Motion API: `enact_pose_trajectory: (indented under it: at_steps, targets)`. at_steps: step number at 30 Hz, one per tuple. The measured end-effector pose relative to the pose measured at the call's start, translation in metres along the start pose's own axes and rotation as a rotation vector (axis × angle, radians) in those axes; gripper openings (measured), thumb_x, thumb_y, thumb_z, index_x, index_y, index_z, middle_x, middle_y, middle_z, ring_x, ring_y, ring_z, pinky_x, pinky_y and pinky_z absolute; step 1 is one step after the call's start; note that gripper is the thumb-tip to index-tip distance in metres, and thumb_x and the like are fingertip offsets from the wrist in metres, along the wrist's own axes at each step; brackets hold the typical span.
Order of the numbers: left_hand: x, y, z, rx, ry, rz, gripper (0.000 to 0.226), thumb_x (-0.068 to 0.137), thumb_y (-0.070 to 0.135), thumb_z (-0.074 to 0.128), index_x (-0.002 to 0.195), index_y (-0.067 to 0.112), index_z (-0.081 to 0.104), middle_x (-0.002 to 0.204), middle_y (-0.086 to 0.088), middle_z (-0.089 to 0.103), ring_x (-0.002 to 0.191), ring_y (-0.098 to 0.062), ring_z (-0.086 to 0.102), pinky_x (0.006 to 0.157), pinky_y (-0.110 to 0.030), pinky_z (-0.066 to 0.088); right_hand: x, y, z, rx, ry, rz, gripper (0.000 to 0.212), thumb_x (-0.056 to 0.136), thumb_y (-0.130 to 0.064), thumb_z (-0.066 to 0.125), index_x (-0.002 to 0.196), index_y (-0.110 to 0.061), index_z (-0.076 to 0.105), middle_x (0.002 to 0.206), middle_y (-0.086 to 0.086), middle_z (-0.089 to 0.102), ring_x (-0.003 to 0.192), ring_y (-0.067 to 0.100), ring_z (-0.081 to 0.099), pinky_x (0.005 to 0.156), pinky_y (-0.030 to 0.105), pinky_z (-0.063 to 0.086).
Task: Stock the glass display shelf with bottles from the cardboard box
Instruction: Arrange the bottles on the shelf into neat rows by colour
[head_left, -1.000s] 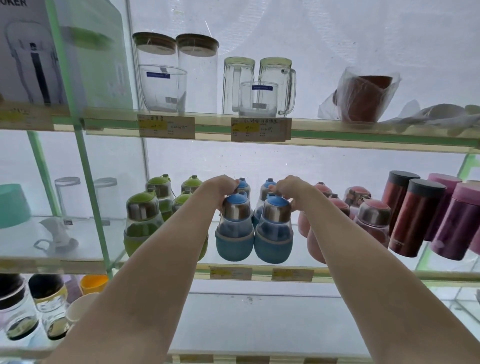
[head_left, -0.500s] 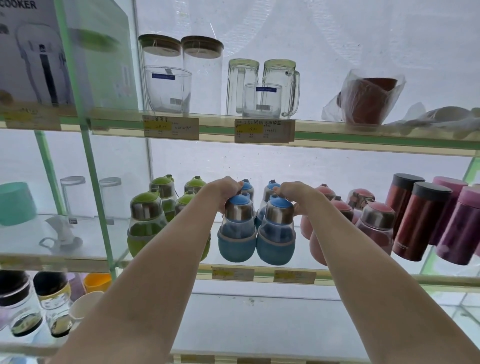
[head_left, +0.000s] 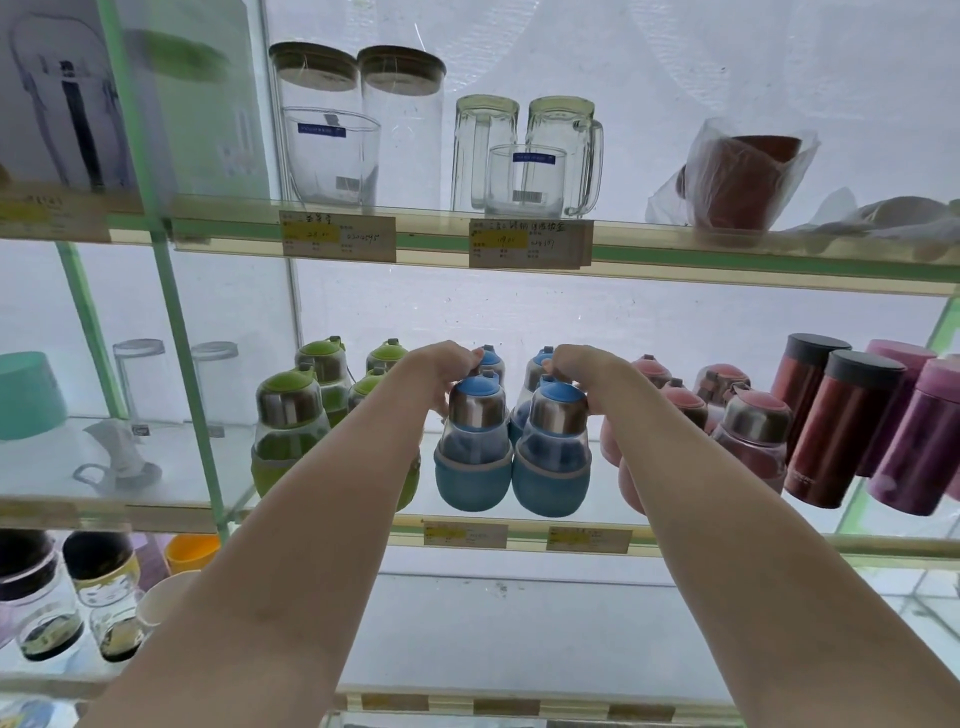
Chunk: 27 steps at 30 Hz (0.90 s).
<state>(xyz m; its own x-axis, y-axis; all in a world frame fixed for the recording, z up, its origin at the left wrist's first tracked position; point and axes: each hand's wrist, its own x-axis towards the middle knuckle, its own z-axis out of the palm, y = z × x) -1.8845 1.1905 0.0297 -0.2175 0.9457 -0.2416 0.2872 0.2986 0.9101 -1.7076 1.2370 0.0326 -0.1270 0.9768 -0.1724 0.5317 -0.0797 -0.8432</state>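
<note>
Blue bottles (head_left: 511, 441): two in front, two behind, upright, touching, on the middle glass shelf (head_left: 332, 519), between green bottles (head_left: 291, 426) and pink bottles (head_left: 748, 431). Left hand (head_left: 441, 369): fingers curled round the left front bottle's neck. Right hand (head_left: 576, 369): fingers curled over the right front cap, grip partly hidden. Cardboard box: not in view. Risks, as judged: rounded bases and close packing mean a sideways nudge could topple neighbours; a forearm could brush a green or pink bottle off the front edge; glass on glass may chip.
</note>
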Motion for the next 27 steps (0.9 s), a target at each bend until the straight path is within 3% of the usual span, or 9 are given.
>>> enact_pose_trajectory:
  at_steps: [2,5,8,10,13,18,21,25,27]
  targets:
    - [0.001,0.002,0.0,0.009,-0.009,-0.013,0.033,0.106,0.039,0.041,0.123,0.013,0.049,0.115,-0.01,0.064,0.112,-0.029,0.063,0.097,-0.053,0.052,0.0,0.0,-0.002,0.008,-0.029,0.008,0.013,0.099,-0.014,0.048,0.088,-0.015,0.052,0.096,0.007,0.056,0.086,0.023,0.057,0.08,0.039,0.056]
    - [0.003,0.003,0.001,0.041,0.016,-0.016,0.034,0.106,0.039,0.04,0.124,0.012,0.049,0.118,-0.011,0.065,0.109,-0.029,0.064,0.099,-0.052,0.051,0.003,0.0,-0.006,0.019,-0.063,0.009,0.008,0.098,-0.014,0.051,0.09,-0.014,0.052,0.097,0.007,0.054,0.092,0.025,0.057,0.094,0.047,0.055]
    - [0.001,0.005,0.003,0.026,0.036,-0.026,0.036,0.105,0.039,0.041,0.127,0.011,0.049,0.106,-0.009,0.066,0.093,-0.024,0.066,0.09,-0.048,0.056,0.004,0.002,-0.009,0.035,-0.083,0.019,0.005,0.097,-0.011,0.051,0.093,-0.013,0.053,0.1,0.008,0.053,0.091,0.026,0.055,0.099,0.053,0.052]
    - [-0.004,0.007,0.004,0.025,0.037,-0.03,0.041,0.105,0.039,0.042,0.132,0.008,0.048,0.115,-0.013,0.066,0.102,-0.027,0.067,0.091,-0.048,0.056,0.005,0.001,-0.008,0.027,-0.082,0.024,0.003,0.098,-0.016,0.055,0.098,-0.013,0.053,0.098,0.006,0.053,0.097,0.027,0.056,0.099,0.053,0.053]
    - [-0.014,0.011,0.006,0.118,0.058,-0.032,0.046,0.106,0.037,0.04,0.135,0.002,0.045,0.129,-0.02,0.061,0.116,-0.035,0.063,0.1,-0.051,0.051,0.002,0.006,-0.014,0.079,-0.132,0.065,0.018,0.097,-0.03,0.064,0.104,-0.015,0.057,0.106,0.007,0.056,0.105,0.026,0.057,0.098,0.052,0.053]
    - [-0.033,0.022,-0.001,0.381,0.007,-0.057,0.038,0.101,0.018,0.053,0.133,-0.002,0.05,0.131,-0.025,0.057,0.114,-0.039,0.063,0.097,-0.049,0.054,-0.009,0.016,-0.027,0.087,-0.217,0.101,0.058,0.085,-0.053,0.073,0.119,-0.01,0.053,0.12,0.018,0.057,0.113,0.034,0.061,0.096,0.051,0.056]
    - [-0.042,0.023,-0.006,0.393,-0.043,-0.089,0.049,0.099,0.027,0.057,0.137,-0.001,0.045,0.133,-0.025,0.054,0.116,-0.04,0.061,0.099,-0.049,0.053,-0.023,0.014,-0.031,0.012,-0.274,0.102,0.065,0.083,-0.061,0.07,0.12,-0.009,0.055,0.123,0.018,0.057,0.11,0.036,0.061,0.093,0.049,0.057]
    - [-0.055,0.024,-0.016,0.297,-0.186,-0.107,0.055,0.094,0.045,0.062,0.131,0.007,0.05,0.132,-0.019,0.052,0.116,-0.039,0.055,0.104,-0.054,0.047,-0.049,0.011,-0.037,-0.079,-0.359,0.094,0.07,0.08,-0.047,0.08,0.135,-0.015,0.05,0.129,0.016,0.056,0.116,0.038,0.059,0.101,0.054,0.051]
    - [-0.061,0.024,-0.019,0.329,-0.242,-0.101,0.056,0.086,0.044,0.073,0.127,0.012,0.051,0.13,-0.016,0.051,0.119,-0.038,0.053,0.102,-0.057,0.047,-0.06,0.011,-0.035,-0.176,-0.364,0.078,0.072,0.077,-0.037,0.085,0.136,-0.014,0.05,0.135,0.012,0.055,0.121,0.037,0.057,0.1,0.059,0.05]
